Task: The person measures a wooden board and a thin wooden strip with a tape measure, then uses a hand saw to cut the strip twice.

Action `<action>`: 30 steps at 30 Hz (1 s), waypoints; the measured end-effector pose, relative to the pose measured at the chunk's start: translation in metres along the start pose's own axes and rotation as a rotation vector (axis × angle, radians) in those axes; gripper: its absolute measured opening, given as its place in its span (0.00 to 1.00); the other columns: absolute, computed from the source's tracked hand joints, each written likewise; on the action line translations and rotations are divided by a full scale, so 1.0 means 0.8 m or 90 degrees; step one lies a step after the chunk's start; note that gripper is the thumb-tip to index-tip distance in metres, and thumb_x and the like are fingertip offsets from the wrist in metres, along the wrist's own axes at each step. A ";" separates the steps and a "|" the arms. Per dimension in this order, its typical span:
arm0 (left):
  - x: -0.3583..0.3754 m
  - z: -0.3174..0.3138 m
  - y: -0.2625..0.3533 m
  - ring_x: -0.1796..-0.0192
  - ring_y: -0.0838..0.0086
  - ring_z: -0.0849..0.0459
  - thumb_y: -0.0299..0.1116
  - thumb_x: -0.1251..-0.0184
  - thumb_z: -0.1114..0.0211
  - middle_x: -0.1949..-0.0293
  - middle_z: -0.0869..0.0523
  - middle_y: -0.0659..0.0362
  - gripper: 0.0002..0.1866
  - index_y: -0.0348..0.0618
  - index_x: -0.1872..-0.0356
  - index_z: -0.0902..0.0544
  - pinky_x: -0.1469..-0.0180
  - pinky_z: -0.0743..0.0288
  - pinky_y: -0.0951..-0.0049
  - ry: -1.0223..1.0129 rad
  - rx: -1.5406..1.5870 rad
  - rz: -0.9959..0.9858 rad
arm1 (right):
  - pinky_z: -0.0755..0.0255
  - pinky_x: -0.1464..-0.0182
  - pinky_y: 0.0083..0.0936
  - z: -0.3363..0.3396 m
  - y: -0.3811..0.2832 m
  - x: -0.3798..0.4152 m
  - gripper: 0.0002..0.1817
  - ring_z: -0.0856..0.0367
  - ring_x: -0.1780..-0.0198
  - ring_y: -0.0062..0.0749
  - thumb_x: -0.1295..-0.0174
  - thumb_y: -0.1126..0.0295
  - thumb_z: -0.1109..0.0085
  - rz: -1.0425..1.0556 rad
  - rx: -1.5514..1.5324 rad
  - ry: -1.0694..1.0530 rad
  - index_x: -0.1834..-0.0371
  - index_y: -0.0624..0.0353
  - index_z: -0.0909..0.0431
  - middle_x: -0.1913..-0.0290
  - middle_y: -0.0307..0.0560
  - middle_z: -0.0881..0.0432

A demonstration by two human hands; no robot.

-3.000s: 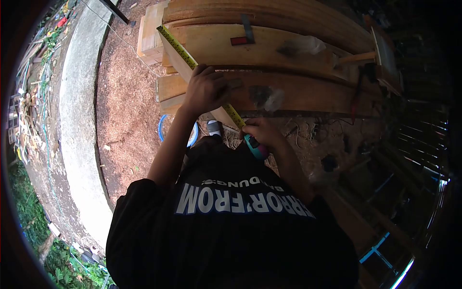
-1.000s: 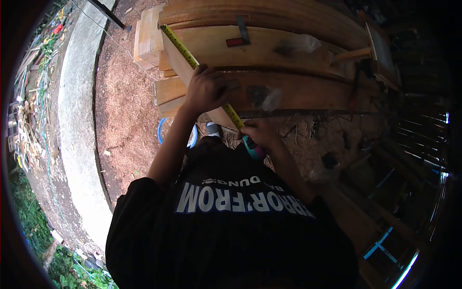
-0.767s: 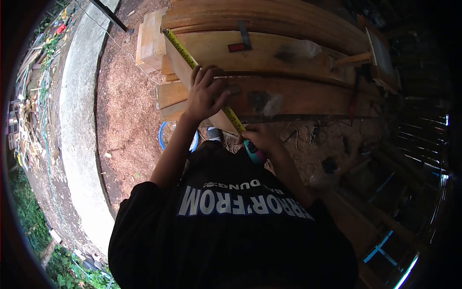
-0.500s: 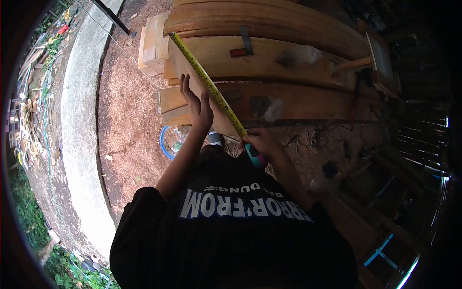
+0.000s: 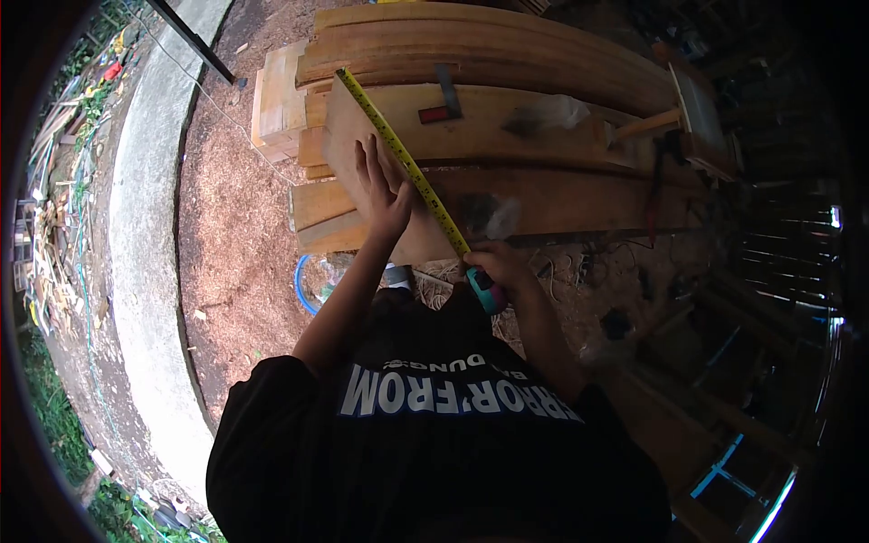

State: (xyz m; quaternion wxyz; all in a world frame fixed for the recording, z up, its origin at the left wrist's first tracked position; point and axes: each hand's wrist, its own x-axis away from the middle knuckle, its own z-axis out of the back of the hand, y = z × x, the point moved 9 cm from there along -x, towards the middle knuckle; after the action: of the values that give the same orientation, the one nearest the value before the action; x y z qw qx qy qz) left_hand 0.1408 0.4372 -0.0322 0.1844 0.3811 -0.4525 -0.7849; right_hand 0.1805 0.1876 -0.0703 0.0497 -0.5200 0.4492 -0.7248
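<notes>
Over a sawdust floor (image 5: pixel 231 235), our left hand (image 5: pixel 385 185) presses spread on the stiff plank (image 5: pixel 362 136), while the right hand (image 5: pixel 498 267) pinches the springy tape measure (image 5: pixel 412 172), best held by its case.

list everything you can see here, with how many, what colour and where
yellow steel measuring tape blade: one, yellow, stretched diagonally along the short board
teal tape measure case: one, teal and pink, near end of the blade
short pale wooden board: one, light brown, lying across the stack
long wooden planks: several, brown, stacked behind
red-handled try square: one, red and grey, on a plank
blue hoop: one, blue, on the sawdust ground
concrete kerb: one, grey, left
black printed T-shirt: one, bottom
left hand: flat on the board, fingers spread
right hand: grip on the case
</notes>
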 end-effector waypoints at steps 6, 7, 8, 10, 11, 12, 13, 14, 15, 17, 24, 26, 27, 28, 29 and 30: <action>-0.012 -0.009 0.003 0.13 0.46 0.59 0.26 0.48 0.42 0.17 0.48 0.41 0.49 0.34 0.18 0.47 0.15 0.63 0.48 0.055 0.028 -0.003 | 0.23 0.58 0.25 0.017 0.009 -0.008 0.10 0.14 0.64 0.25 0.36 0.70 0.39 0.026 -0.039 0.009 0.63 0.64 0.10 0.67 0.43 0.10; -0.010 -0.011 0.000 0.13 0.46 0.59 0.26 0.48 0.42 0.17 0.48 0.41 0.49 0.34 0.18 0.47 0.15 0.63 0.48 0.052 0.028 -0.005 | 0.23 0.58 0.25 0.018 0.011 -0.011 0.10 0.14 0.64 0.26 0.36 0.70 0.39 0.035 -0.033 0.013 0.63 0.64 0.11 0.67 0.44 0.10; -0.008 -0.013 -0.005 0.13 0.45 0.59 0.26 0.48 0.42 0.17 0.48 0.40 0.49 0.33 0.19 0.47 0.15 0.64 0.48 0.056 0.023 -0.005 | 0.23 0.58 0.25 0.021 0.015 -0.013 0.10 0.14 0.64 0.26 0.36 0.70 0.39 0.037 -0.037 0.013 0.63 0.64 0.11 0.67 0.44 0.10; -0.008 -0.016 -0.006 0.13 0.45 0.59 0.26 0.48 0.42 0.18 0.47 0.40 0.49 0.32 0.19 0.48 0.15 0.64 0.48 0.058 0.015 -0.007 | 0.23 0.58 0.25 0.020 0.021 -0.019 0.10 0.14 0.64 0.26 0.36 0.70 0.39 0.035 -0.045 -0.022 0.63 0.64 0.11 0.67 0.44 0.10; -0.006 -0.015 -0.007 0.14 0.42 0.58 0.28 0.49 0.40 0.18 0.49 0.37 0.50 0.32 0.20 0.46 0.16 0.63 0.46 0.065 0.010 0.000 | 0.23 0.58 0.25 0.022 0.024 -0.022 0.10 0.14 0.64 0.26 0.36 0.70 0.39 0.036 -0.048 -0.023 0.63 0.64 0.11 0.67 0.44 0.10; -0.003 -0.014 -0.007 0.15 0.39 0.57 0.31 0.50 0.37 0.19 0.50 0.34 0.50 0.31 0.21 0.45 0.16 0.62 0.45 0.073 0.006 0.006 | 0.23 0.57 0.25 0.024 0.025 -0.022 0.10 0.14 0.64 0.26 0.36 0.69 0.39 0.040 -0.033 -0.026 0.63 0.65 0.11 0.67 0.44 0.10; -0.001 -0.014 -0.006 0.15 0.39 0.57 0.31 0.50 0.37 0.19 0.50 0.34 0.50 0.31 0.21 0.45 0.16 0.62 0.45 0.073 0.004 0.004 | 0.23 0.57 0.26 0.026 0.026 -0.022 0.11 0.14 0.65 0.26 0.36 0.69 0.39 0.044 -0.017 -0.029 0.63 0.65 0.11 0.67 0.44 0.10; 0.001 -0.014 -0.005 0.14 0.42 0.58 0.29 0.49 0.40 0.19 0.47 0.37 0.49 0.31 0.21 0.46 0.16 0.63 0.46 0.069 -0.002 0.002 | 0.23 0.57 0.26 0.030 0.027 -0.022 0.11 0.14 0.65 0.26 0.36 0.69 0.39 0.046 -0.018 -0.029 0.63 0.65 0.11 0.67 0.44 0.10; 0.003 -0.015 -0.004 0.14 0.44 0.59 0.27 0.48 0.42 0.20 0.44 0.40 0.48 0.31 0.20 0.46 0.15 0.65 0.47 0.067 -0.009 0.001 | 0.23 0.57 0.26 0.033 0.021 -0.016 0.11 0.14 0.65 0.26 0.36 0.69 0.39 0.047 -0.043 -0.033 0.63 0.65 0.11 0.67 0.44 0.10; 0.002 -0.012 -0.003 0.14 0.44 0.59 0.27 0.48 0.42 0.20 0.44 0.40 0.48 0.31 0.20 0.46 0.15 0.64 0.47 0.072 -0.028 0.000 | 0.23 0.58 0.26 0.043 0.003 -0.007 0.11 0.14 0.65 0.26 0.35 0.68 0.39 0.051 -0.064 -0.039 0.63 0.65 0.11 0.67 0.44 0.10; -0.007 -0.024 0.025 0.15 0.41 0.54 0.30 0.42 0.41 0.18 0.46 0.36 0.33 0.46 0.30 0.24 0.17 0.57 0.45 0.061 -0.131 -0.056 | 0.23 0.58 0.27 0.080 0.002 -0.016 0.12 0.14 0.65 0.27 0.33 0.68 0.40 0.045 -0.077 -0.084 0.63 0.65 0.11 0.66 0.45 0.11; -0.011 -0.038 0.036 0.16 0.40 0.51 0.32 0.41 0.41 0.18 0.48 0.32 0.28 0.51 0.36 0.17 0.18 0.53 0.44 0.033 -0.207 -0.084 | 0.22 0.58 0.27 0.100 0.014 -0.014 0.12 0.14 0.66 0.27 0.33 0.68 0.40 0.038 -0.099 -0.080 0.63 0.65 0.11 0.66 0.45 0.11; -0.012 -0.049 0.038 0.16 0.39 0.49 0.34 0.39 0.41 0.18 0.48 0.32 0.23 0.52 0.41 0.16 0.20 0.51 0.43 0.007 -0.248 -0.100 | 0.22 0.59 0.27 0.112 0.013 -0.009 0.12 0.14 0.66 0.28 0.33 0.68 0.40 0.054 -0.118 -0.065 0.63 0.65 0.11 0.66 0.46 0.11; -0.014 -0.060 0.041 0.17 0.38 0.47 0.37 0.37 0.40 0.18 0.48 0.31 0.19 0.53 0.45 0.14 0.21 0.48 0.42 -0.018 -0.288 -0.119 | 0.22 0.60 0.27 0.125 0.012 -0.004 0.11 0.14 0.66 0.28 0.33 0.68 0.40 0.072 -0.137 -0.050 0.63 0.66 0.11 0.66 0.46 0.11; -0.017 -0.068 0.040 0.17 0.38 0.47 0.37 0.37 0.40 0.18 0.48 0.31 0.19 0.53 0.45 0.14 0.21 0.48 0.42 -0.017 -0.285 -0.125 | 0.22 0.60 0.27 0.138 0.014 -0.001 0.11 0.14 0.66 0.28 0.33 0.68 0.40 0.078 -0.137 -0.046 0.63 0.66 0.11 0.66 0.46 0.11; -0.018 -0.078 0.034 0.17 0.37 0.46 0.37 0.37 0.39 0.19 0.47 0.31 0.18 0.53 0.46 0.14 0.22 0.47 0.41 -0.024 -0.253 -0.127 | 0.22 0.60 0.27 0.155 0.019 0.001 0.11 0.14 0.66 0.28 0.34 0.69 0.39 0.077 -0.124 -0.034 0.63 0.66 0.12 0.66 0.46 0.11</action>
State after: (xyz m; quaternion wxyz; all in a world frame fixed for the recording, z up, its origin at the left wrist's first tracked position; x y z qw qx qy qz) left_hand 0.1967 0.3967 -0.0220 0.1691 0.3655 -0.2524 -0.8798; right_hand 0.2730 0.1039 -0.0738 0.0550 -0.5135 0.5465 -0.6593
